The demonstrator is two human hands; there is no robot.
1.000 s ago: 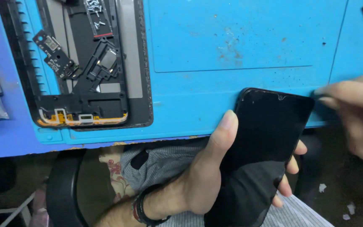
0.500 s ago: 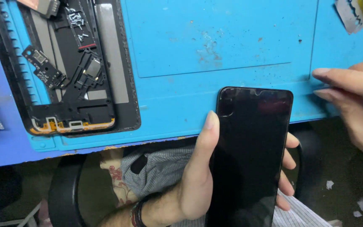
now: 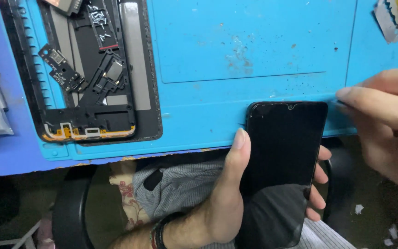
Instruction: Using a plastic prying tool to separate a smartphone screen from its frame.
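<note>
We see left hand point(image 3: 226, 203) wrapped round black phone point(image 3: 279, 170), screen whole. Right hand point(image 3: 388, 124) empty, fingers loosely out, just beside phone top. Opened phone point(image 3: 93, 69) lies apart on blue mat point(image 3: 236, 50).

head cam | looks steeply down | close over blue mat point(image 3: 254, 55) edge, lap

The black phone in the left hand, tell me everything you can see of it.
The phone is a glossy black slab with rounded corners, its dark screen facing up, a small notch at the top edge. It looks like glass, with a faint reflection low down. The left hand grips it, thumb on the left edge, fingertips wrapping the right. Its top overlaps the blue mat.
</note>
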